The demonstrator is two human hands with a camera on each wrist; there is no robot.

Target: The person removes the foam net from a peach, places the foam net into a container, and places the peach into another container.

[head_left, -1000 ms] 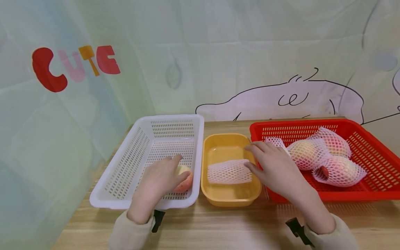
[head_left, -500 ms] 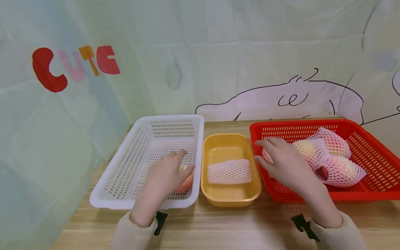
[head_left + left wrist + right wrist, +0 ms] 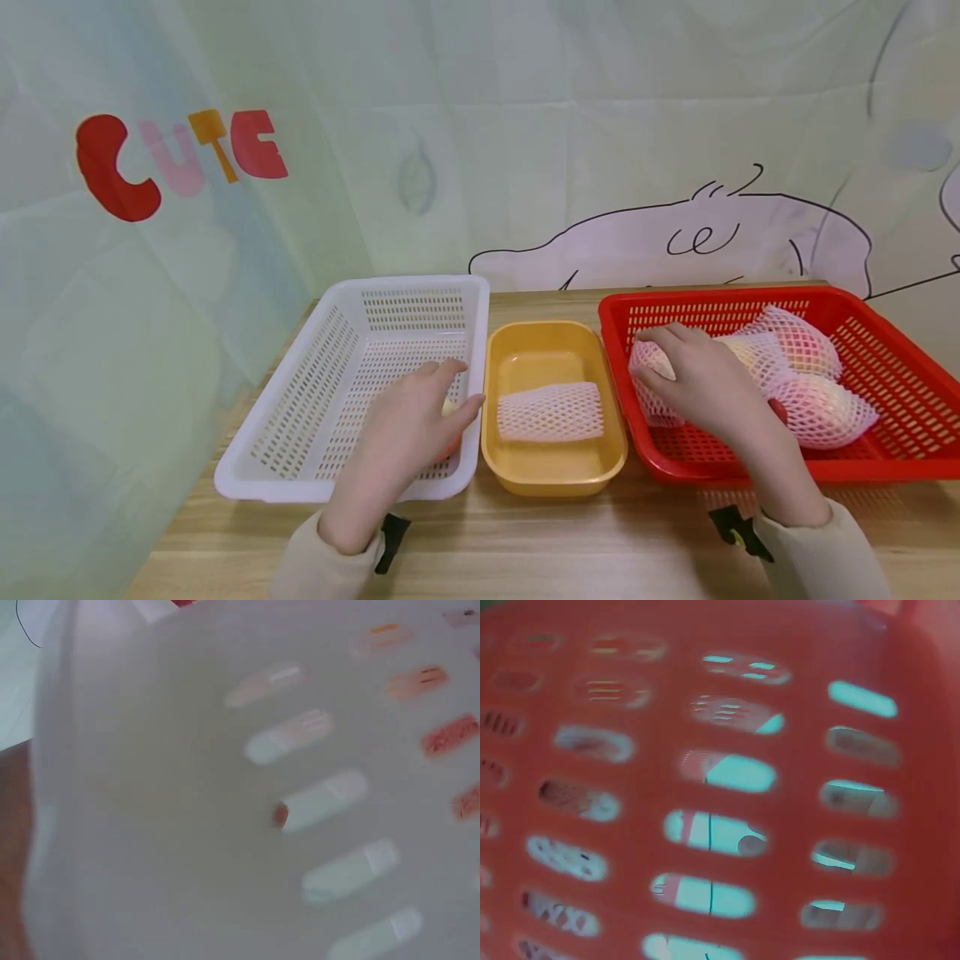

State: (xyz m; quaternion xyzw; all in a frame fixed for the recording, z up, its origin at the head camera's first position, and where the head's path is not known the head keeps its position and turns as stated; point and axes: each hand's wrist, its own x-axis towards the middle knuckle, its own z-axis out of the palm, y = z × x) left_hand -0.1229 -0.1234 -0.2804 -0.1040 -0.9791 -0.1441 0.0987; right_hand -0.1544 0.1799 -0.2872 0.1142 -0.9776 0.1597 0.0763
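In the white basket (image 3: 258,417), my left hand (image 3: 408,417) hovers with relaxed fingers over a red-and-yellow fruit (image 3: 448,407), mostly hidden behind it. The left wrist view is filled by the basket's slotted wall, with speckled red skin of the fruit (image 3: 452,736) showing through the slots. My right hand (image 3: 701,379) is inside the red basket (image 3: 911,358). Its thumb and fingers lie spread over the near-left fruit (image 3: 660,408), which wears a pink-white foam net. The red basket's wall (image 3: 795,802) blocks most of the right wrist view.
Between the baskets stands a yellow tub (image 3: 551,471) holding a loose foam net sleeve (image 3: 551,412). Several more netted fruits (image 3: 821,410) lie in the red basket. All three containers rest on a wooden table (image 3: 555,550), with a printed curtain (image 3: 525,167) behind.
My right hand has moved right, from over the yellow tub's edge to the netted fruit in the red basket. My left hand has shifted slightly right, covering more of the fruit below.
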